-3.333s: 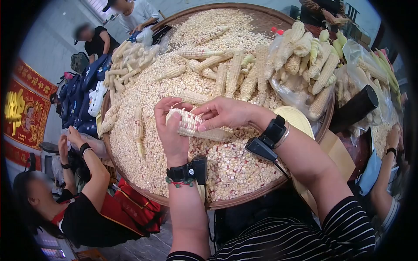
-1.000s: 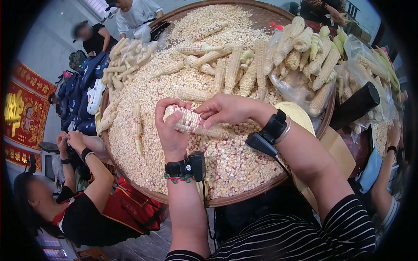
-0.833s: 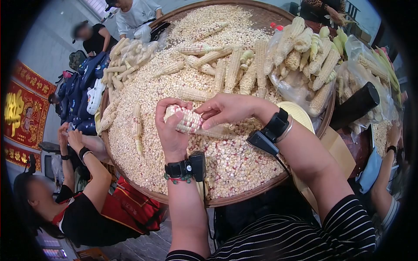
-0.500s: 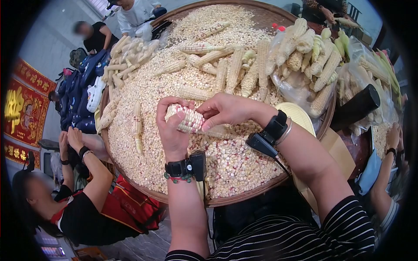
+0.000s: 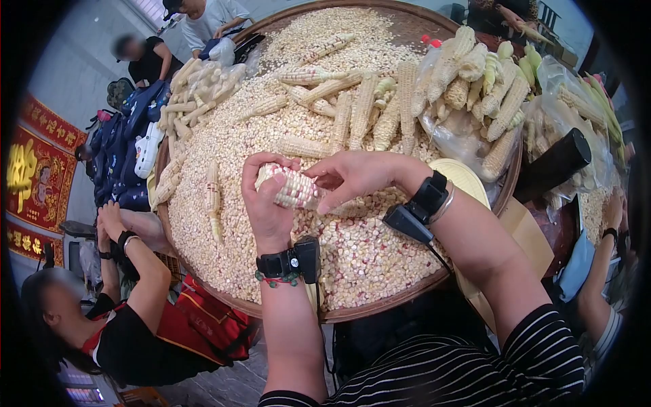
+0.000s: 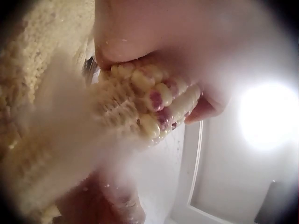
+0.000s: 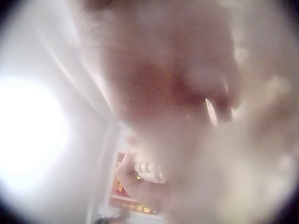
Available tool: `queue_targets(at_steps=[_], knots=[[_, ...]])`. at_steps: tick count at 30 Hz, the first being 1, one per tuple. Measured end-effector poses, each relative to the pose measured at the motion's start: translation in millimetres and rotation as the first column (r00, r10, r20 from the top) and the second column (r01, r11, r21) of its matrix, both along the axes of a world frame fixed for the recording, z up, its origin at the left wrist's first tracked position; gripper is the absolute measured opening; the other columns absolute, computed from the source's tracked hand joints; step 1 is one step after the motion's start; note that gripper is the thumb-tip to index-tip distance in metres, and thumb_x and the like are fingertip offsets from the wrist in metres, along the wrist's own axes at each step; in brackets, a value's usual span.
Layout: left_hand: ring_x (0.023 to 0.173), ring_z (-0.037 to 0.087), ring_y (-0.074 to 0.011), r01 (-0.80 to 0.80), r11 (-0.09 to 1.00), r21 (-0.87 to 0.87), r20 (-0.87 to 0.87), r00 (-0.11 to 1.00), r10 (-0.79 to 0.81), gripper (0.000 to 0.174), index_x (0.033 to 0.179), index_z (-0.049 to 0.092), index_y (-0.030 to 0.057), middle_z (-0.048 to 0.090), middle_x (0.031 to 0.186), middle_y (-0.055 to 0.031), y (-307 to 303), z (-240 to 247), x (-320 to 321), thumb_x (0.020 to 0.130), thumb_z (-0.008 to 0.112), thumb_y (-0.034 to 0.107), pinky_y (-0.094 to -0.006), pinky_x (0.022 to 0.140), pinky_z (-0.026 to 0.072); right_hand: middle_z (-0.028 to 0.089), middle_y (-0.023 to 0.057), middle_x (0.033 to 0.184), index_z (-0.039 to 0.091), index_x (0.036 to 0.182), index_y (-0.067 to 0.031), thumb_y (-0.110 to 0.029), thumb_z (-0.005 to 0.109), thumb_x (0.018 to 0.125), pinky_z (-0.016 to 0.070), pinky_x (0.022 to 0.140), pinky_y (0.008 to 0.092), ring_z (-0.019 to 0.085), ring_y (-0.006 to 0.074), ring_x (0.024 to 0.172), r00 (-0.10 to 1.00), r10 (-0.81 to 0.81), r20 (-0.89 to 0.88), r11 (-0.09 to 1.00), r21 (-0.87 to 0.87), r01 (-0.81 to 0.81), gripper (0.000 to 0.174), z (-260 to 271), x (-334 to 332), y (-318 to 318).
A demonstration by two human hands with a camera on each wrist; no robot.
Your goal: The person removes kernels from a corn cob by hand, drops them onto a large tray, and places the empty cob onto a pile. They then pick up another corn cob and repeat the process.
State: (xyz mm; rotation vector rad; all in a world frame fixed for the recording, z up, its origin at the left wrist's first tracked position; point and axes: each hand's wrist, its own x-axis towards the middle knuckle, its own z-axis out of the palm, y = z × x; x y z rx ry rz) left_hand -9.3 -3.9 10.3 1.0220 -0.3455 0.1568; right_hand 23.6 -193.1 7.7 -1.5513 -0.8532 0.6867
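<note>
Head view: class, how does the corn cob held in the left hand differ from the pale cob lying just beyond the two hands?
Colour: the held cob shows white and red kernels; the lying cob is pale, with no red visible.
Surface: plump kernels cover part of the held cob; the lying cob looks stripped.
Support: the left hand grips the held cob; the lying cob rests on loose kernels.
Shared: both are corn cobs.

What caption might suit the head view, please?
Left hand grips a corn cob, right hand beside it, over loose kernels.
</note>
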Motion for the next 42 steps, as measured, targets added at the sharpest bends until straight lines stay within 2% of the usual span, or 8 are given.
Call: queue_targets(at_steps=[7,16,20,22,25,35,37,42], knots=[[0.090,0.060,-0.0258,-0.007,1.000,-0.025,-0.064,0.998,0.005,0.031,0.107,0.052,0.0006,0.058,0.093,-0.0115,0.2,-0.2,-1.2,0.076,0.056,0.002,-0.0381,0.084,0.0513,0.050,-0.0057,0.069,0.058,0.085,-0.0004,-0.025,0.075,0.083,0.0352,0.059,0.0250,0.040,0.0050,0.067,0.967,-0.188,0.172,0.968,-0.132,0.212,0.030,17.2,-12.3,8.6],[0.089,0.061,-0.0254,-0.009,0.998,-0.054,-0.072,0.997,0.006,0.030,0.106,0.053,0.0009,0.058,0.092,-0.0112,1.0,-0.4,0.1,0.077,0.058,0.002,-0.0375,0.082,0.0524,0.061,-0.0019,0.083,0.062,0.102,-0.0008,-0.021,0.076,0.082,0.0433,0.069,0.0262,0.049,0.0057,0.075,0.988,-0.092,0.123,0.994,-0.049,0.099,0.032,-4.2,-2.7,8.2],[0.088,0.061,-0.0241,-0.045,0.999,-0.020,-0.115,0.993,0.042,0.028,0.105,0.053,0.0008,0.058,0.092,-0.0110,-2.7,3.8,-2.1,0.077,0.058,0.002,-0.0364,0.080,0.0533,0.061,-0.0002,0.081,0.060,0.103,-0.0008,-0.026,0.077,0.081,0.0435,0.066,0.0282,0.050,0.0079,0.074,0.970,-0.102,0.219,0.995,0.009,0.103,0.038,3.3,-11.3,13.6],[0.087,0.061,-0.0237,-0.061,0.998,-0.017,-0.143,0.988,0.058,0.028,0.105,0.053,0.0008,0.058,0.092,-0.0109,-2.8,3.8,-2.2,0.078,0.058,0.001,-0.0359,0.079,0.0536,0.060,0.0018,0.079,0.061,0.099,-0.0011,-0.033,0.078,0.079,0.0431,0.063,0.0292,0.050,0.0090,0.072,0.949,-0.245,0.196,0.945,-0.171,0.279,0.041,11.8,-17.3,18.3],[0.087,0.061,-0.0235,-0.063,0.998,-0.008,-0.134,0.989,0.061,0.028,0.105,0.053,0.0006,0.058,0.091,-0.0108,-2.3,3.4,-1.8,0.078,0.058,0.001,-0.0353,0.078,0.0538,0.060,0.0034,0.078,0.061,0.095,-0.0008,-0.036,0.077,0.079,0.0426,0.061,0.0294,0.050,0.0096,0.071,0.935,-0.276,0.222,0.930,-0.184,0.318,0.041,17.6,-21.2,19.0],[0.089,0.061,-0.0253,-0.033,0.999,-0.033,-0.081,0.996,0.030,0.030,0.106,0.052,0.0000,0.058,0.092,-0.0117,-0.4,0.2,-0.7,0.076,0.056,0.001,-0.0379,0.083,0.0518,0.059,0.0007,0.077,0.062,0.099,0.0006,-0.024,0.078,0.079,0.0422,0.066,0.0272,0.047,0.0062,0.074,0.940,-0.212,0.268,0.962,-0.114,0.250,0.035,0.6,-10.4,13.7],[0.089,0.061,-0.0255,-0.021,0.999,-0.027,-0.066,0.998,0.019,0.031,0.106,0.052,0.0000,0.058,0.092,-0.0117,-1.1,0.8,-1.0,0.075,0.056,0.001,-0.0381,0.084,0.0514,0.061,0.0011,0.080,0.062,0.102,0.0006,-0.026,0.077,0.080,0.0426,0.068,0.0255,0.048,0.0057,0.075,0.973,-0.106,0.203,0.985,-0.113,0.131,0.037,10.5,-9.8,5.9],[0.089,0.061,-0.0252,0.004,1.000,0.000,-0.013,1.000,-0.004,0.033,0.105,0.052,0.0000,0.058,0.092,-0.0117,-1.1,1.3,-1.9,0.073,0.058,0.003,-0.0380,0.086,0.0505,0.064,0.0015,0.086,0.062,0.106,0.0014,-0.026,0.077,0.080,0.0429,0.070,0.0236,0.049,0.0052,0.078,0.986,-0.164,0.044,0.980,-0.109,0.168,0.041,20.3,-13.0,5.0]])
